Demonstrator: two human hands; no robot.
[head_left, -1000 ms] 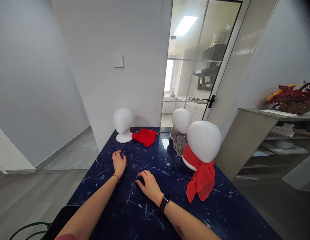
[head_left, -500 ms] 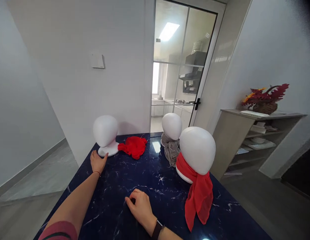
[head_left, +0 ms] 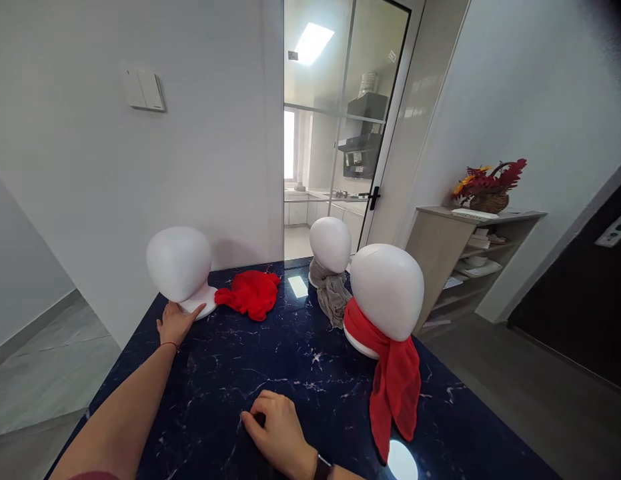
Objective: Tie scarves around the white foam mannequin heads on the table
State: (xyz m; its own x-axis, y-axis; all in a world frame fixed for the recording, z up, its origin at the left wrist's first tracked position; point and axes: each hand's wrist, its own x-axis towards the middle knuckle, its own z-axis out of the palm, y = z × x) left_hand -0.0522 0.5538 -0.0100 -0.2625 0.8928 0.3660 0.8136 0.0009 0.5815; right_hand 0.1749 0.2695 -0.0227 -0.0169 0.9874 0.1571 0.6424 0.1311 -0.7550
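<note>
My left hand (head_left: 175, 322) reaches to the far left of the dark blue marble table (head_left: 300, 360) and touches the base of a bare white mannequin head (head_left: 180, 263), fingers spread on it. A crumpled red scarf (head_left: 250, 293) lies just right of that head. My right hand (head_left: 277, 433) rests on the table near me, fingers curled, with something small and dark under the fingertips that I cannot make out. A second white head (head_left: 331, 243) wears a grey scarf (head_left: 333, 297). The nearest white head (head_left: 387, 290) wears a red scarf (head_left: 397, 383) that hangs down.
A white wall with a light switch (head_left: 145, 90) stands behind the table. A glass door (head_left: 340, 133) leads to a kitchen. At the right a wooden shelf unit (head_left: 465, 260) carries a basket of red flowers (head_left: 487, 190). Grey floor lies on both sides of the table.
My left hand moved forward and left across the table to the bare head's base. My right hand drew back toward me. The view shifted closer and to the left.
</note>
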